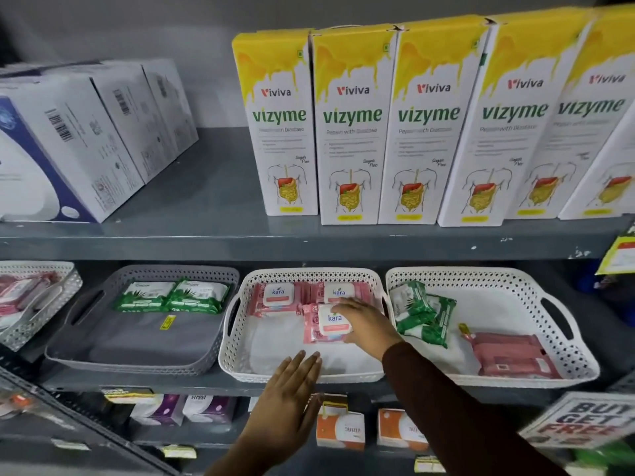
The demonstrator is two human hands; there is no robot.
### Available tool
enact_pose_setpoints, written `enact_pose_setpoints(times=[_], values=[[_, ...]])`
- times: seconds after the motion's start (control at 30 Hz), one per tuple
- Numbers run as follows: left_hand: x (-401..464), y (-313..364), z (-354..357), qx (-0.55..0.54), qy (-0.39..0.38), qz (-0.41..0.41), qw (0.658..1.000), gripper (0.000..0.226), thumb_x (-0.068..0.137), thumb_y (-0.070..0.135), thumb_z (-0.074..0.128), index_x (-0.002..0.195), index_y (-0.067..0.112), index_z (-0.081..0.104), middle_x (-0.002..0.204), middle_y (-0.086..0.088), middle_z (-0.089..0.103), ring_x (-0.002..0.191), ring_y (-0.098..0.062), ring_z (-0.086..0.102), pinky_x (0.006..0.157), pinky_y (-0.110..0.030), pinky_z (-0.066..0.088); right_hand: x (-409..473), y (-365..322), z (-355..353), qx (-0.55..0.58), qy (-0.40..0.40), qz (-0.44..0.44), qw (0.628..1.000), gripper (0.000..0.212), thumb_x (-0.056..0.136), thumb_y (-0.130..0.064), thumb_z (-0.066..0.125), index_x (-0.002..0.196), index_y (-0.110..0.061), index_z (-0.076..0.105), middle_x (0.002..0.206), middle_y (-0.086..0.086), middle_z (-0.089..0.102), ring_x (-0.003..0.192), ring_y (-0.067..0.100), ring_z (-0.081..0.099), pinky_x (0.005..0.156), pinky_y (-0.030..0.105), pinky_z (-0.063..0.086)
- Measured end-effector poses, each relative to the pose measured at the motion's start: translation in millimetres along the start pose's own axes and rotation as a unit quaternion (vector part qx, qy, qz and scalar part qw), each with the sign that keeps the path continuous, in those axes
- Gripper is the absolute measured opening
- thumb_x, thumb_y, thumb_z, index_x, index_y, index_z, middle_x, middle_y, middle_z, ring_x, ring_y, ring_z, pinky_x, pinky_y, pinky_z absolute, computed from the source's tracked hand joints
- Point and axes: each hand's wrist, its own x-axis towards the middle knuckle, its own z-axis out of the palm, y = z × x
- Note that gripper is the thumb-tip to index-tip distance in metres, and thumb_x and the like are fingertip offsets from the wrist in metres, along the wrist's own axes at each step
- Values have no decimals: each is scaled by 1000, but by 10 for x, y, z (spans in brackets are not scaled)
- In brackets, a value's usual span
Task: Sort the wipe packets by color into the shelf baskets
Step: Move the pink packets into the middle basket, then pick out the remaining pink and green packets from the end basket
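My right hand (366, 324) grips a pink wipe packet (326, 326) inside the middle white basket (237, 359), in front of two more pink packets (278, 297) lined along its back. My left hand (292, 389) hovers flat and open at that basket's front rim, holding nothing. The grey basket (137, 362) to the left holds two green packets (171, 295) at its back. The right white basket (567, 355) holds green packets (422, 312) leaning at its left and dark pink packets (508, 353) lying at its front.
Another white basket (34, 324) with pink packets sits at the far left. Tall yellow-and-white cartons (350, 132) and white boxes (86, 132) fill the shelf above. Small boxes (340, 427) stand on the shelf below. A printed sign (580, 424) juts in at lower right.
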Motion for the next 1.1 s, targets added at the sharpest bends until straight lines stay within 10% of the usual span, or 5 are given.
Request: enact_pose_setpoints(times=[0.23,0.4,0.67,0.9,1.1], values=[[243,341,205,-19,-4,34,999,58,101,49,28,148,16,33,154,4,29,143,-16,21,113,-33,13,-956,479,-518,112,331,262,900,19,89,-36,61,106,-29,67,88,1,78,74,24,71,65,36,58],[530,775,226,2,-26,58,998,57,101,51,22,141,18,46,144,2,48,132,-17,43,115,-29,20,-1512,1386,-625,35,65,537,840,74,57,-66,69,114,-20,56,115,12,63,107,34,61,79,37,48],[385,558,79,-5,-26,31,999,60,101,52,17,135,20,54,133,2,59,121,-17,56,105,-37,31,-1370,1418,-543,63,161,483,858,25,86,-38,54,104,-21,52,102,19,65,90,36,62,81,40,49],[113,80,-35,-38,-1,0,999,58,100,52,20,138,19,51,137,2,56,129,-17,47,110,-31,26,-1806,1430,-979,527,374,375,665,26,88,-1,56,112,-3,65,111,25,70,98,41,70,71,44,63],[-127,-344,-208,-15,12,-50,999,59,100,50,21,134,16,55,133,-1,60,125,-21,52,109,-29,22,-1335,686,-1145,738,283,229,568,31,90,16,46,111,-2,61,102,21,75,93,36,74,67,43,63]])
